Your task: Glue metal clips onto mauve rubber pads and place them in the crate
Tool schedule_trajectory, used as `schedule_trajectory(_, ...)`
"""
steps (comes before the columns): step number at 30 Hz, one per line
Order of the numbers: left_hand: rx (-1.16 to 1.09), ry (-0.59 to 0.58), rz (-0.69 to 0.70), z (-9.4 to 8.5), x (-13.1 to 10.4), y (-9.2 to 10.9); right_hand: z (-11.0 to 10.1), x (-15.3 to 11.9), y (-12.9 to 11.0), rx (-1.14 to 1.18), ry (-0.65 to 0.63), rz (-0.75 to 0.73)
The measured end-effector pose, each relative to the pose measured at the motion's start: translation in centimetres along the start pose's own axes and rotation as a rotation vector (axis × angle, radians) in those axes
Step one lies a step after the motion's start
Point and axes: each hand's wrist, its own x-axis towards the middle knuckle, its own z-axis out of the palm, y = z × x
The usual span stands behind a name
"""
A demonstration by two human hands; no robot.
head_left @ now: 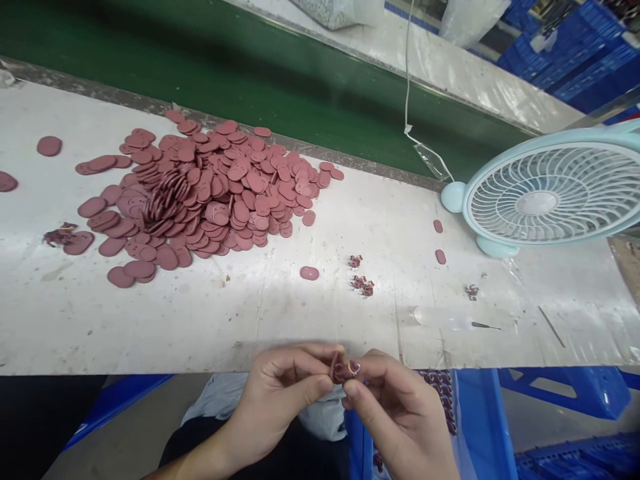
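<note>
Just past the table's front edge, my left hand (287, 393) pinches a reddish-brown oval disc (334, 365), seen nearly edge-on. My right hand (397, 403) grips a small dark-red figurine (351, 369) with a pale and yellowish detail, its fingertips closed round it. Disc and figurine meet between the two hands; whether they are joined I cannot tell. Similar figurines (362, 285) stand on the table above my hands, near one loose oval disc (309, 273). A big heap of such discs (215, 193) covers the table's left-centre.
A light-blue fan (537, 200) stands at the right, its cable running upward. A clear bottle with a thin dark tip (443, 318) lies on the white table (190, 327). Below the edge, a blue crate (493, 427) holds rows of dark-red pieces. A green belt (310, 87) runs behind.
</note>
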Motion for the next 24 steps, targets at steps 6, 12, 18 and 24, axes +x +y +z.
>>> schedule_trajectory(6,-0.022,0.005,0.007,0.2,-0.3,-0.1,0.1,0.1,0.1,0.079,-0.001,0.034)
schedule_trajectory(12,-0.031,0.005,-0.005,0.4,-0.2,0.0,0.2,0.1,0.0,0.099,0.026,0.036)
schedule_trajectory(18,-0.042,0.048,0.076,0.8,0.0,-0.6,0.9,0.2,0.8,0.187,0.1,0.07)
schedule_trajectory(24,0.529,0.03,0.387,-1.1,1.8,2.3,-0.4,-0.9,2.8,0.291,0.215,0.093)
